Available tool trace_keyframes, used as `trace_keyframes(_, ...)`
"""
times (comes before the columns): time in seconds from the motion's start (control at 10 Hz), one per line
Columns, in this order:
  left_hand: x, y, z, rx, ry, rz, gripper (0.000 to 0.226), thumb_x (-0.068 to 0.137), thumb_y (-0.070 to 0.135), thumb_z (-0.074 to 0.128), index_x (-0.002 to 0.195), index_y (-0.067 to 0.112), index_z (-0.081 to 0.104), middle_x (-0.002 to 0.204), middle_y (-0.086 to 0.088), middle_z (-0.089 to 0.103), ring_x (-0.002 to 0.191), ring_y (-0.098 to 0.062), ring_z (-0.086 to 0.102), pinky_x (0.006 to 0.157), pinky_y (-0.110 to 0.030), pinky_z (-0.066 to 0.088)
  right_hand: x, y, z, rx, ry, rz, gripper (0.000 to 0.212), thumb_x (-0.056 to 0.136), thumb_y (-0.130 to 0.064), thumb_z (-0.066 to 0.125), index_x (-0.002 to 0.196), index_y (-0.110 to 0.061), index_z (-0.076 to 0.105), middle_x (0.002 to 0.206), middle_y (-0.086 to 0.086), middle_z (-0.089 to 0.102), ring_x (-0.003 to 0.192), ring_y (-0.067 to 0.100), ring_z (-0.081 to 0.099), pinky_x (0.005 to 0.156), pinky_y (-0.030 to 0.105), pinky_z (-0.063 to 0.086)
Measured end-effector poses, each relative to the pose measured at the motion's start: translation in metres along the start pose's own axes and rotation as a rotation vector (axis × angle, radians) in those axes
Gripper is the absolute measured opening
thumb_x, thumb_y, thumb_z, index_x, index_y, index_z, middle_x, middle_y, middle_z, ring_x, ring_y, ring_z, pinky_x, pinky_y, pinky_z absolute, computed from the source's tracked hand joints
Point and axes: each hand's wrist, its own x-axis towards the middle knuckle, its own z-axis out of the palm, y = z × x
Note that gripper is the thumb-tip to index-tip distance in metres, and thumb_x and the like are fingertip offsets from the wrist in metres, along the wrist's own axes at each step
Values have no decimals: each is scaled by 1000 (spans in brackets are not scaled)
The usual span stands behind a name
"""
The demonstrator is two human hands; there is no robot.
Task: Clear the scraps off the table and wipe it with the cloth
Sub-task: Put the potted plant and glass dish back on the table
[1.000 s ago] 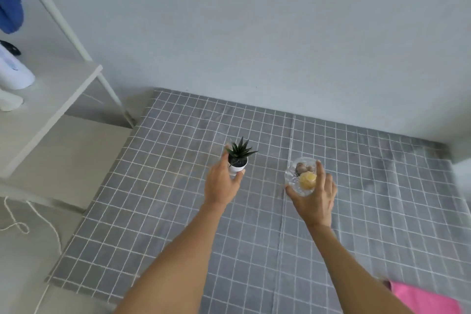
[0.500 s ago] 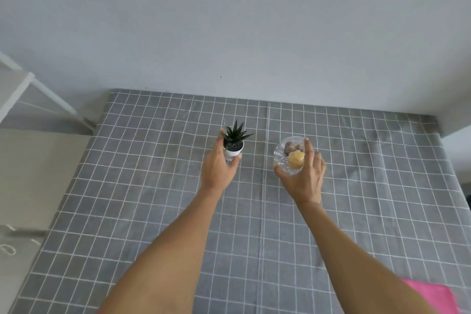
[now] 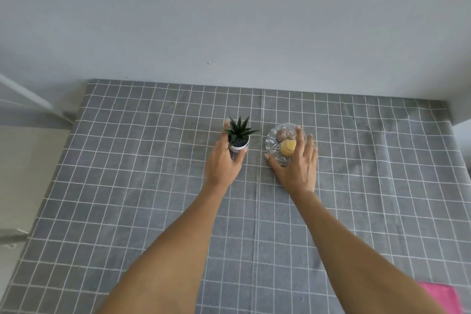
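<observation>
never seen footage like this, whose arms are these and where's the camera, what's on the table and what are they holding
There is no machine here: these are a person's two bare arms, filmed by one wide-angle camera worn on their head, looking forward and down. The table wears a grey checked cloth and stands against a plain wall. The left hand grips a small potted plant in a white pot. The right hand holds a clear glass bowl with a yellow piece and some brownish bits inside. A pink cloth peeks in at the bottom right corner, nearest the person.
</observation>
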Motion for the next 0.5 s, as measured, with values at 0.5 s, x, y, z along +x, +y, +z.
trace_keyframes(0.5, 8, -3, -2, 5, -129, 22, 86, 84, 65, 47, 148, 11, 27, 134, -2, 55, 117, -22, 55, 97, -43, 47, -1, -2, -11, -208, -58, -4, 103, 80, -73, 51, 152, -20, 0, 154, 33, 9, 142, 46, 17, 115, 52, 19)
